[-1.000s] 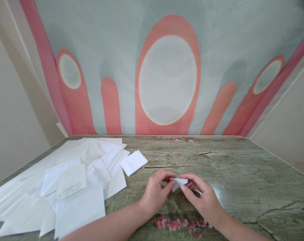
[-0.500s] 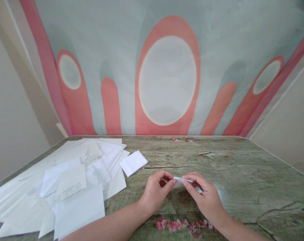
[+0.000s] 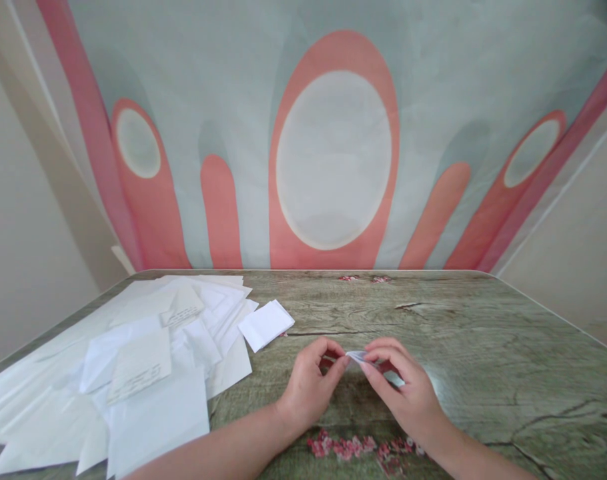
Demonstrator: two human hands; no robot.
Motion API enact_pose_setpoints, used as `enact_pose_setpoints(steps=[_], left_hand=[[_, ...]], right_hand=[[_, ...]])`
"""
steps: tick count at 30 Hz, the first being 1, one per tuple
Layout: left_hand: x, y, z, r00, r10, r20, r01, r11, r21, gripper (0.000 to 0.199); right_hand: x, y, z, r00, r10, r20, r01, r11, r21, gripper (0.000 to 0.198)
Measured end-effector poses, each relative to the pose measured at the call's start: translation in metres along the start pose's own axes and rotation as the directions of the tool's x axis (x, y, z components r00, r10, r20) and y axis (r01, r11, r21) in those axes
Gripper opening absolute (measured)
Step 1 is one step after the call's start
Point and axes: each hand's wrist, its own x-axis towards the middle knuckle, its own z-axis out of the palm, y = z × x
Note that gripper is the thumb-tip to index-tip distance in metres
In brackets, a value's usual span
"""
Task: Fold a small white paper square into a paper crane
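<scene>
A small folded piece of white paper (image 3: 356, 356) is held between both hands above the front middle of the table. My left hand (image 3: 313, 377) pinches its left end between thumb and fingertips. On the other side, my right hand (image 3: 406, 380) grips it with the thumb below and the fingers on top. Several thin layers show at the paper's near edge; most of the rest is hidden behind the right fingers. Beyond my left hand lies a small stack of folded white paper (image 3: 266, 325).
Loose white sheets (image 3: 158, 420) cover the left side of the wood-patterned table (image 3: 508, 360) in an overlapping heap. Two printed paper pieces (image 3: 141, 367) lie on top. Behind the table hangs a grey-green and coral backdrop (image 3: 333, 260).
My right fingers and thumb have shifted slightly left along the folded paper, and its layers now show more apart. My left hand keeps its pinch almost unmoved.
</scene>
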Motion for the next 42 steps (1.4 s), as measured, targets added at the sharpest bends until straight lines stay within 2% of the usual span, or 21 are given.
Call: enact_pose_setpoints(steps=[7,13,19,25,30,42], left_hand=[[-0.0004,0.0008,-0.0010,0.998,0.055,0.014,-0.055,0.998,0.031,0.011],[-0.0012,0.0009,-0.0011,0.997,0.062,0.050,-0.064,0.997,0.048,0.011],[-0.0010,0.0027,-0.0026,0.990,0.100,0.104,-0.107,0.992,0.062,0.023],[-0.0011,0.0018,-0.0014,0.989,0.078,0.126,-0.086,0.995,0.056,0.022],[-0.0009,-0.0001,-0.0010,0.995,0.017,0.100,-0.023,0.998,0.054,0.022],[0.0005,-0.0041,0.0009,0.998,0.011,0.066,-0.014,0.999,0.039,0.024]], right_hand=[[0.0012,-0.0024,0.0013,0.997,-0.013,0.078,0.009,0.999,0.049,0.011],[0.0005,-0.0004,0.0030,0.998,-0.013,0.060,0.012,1.000,0.015,0.004],[-0.0006,-0.0006,0.0029,0.999,0.022,0.033,-0.022,1.000,0.008,0.007],[0.0008,0.0011,0.0051,0.999,0.020,0.041,-0.020,1.000,0.002,0.009],[-0.0017,-0.0016,0.0037,0.998,0.012,0.054,-0.013,1.000,0.007,0.007],[-0.0014,-0.0032,0.0037,0.987,0.135,0.084,-0.140,0.988,0.061,0.011]])
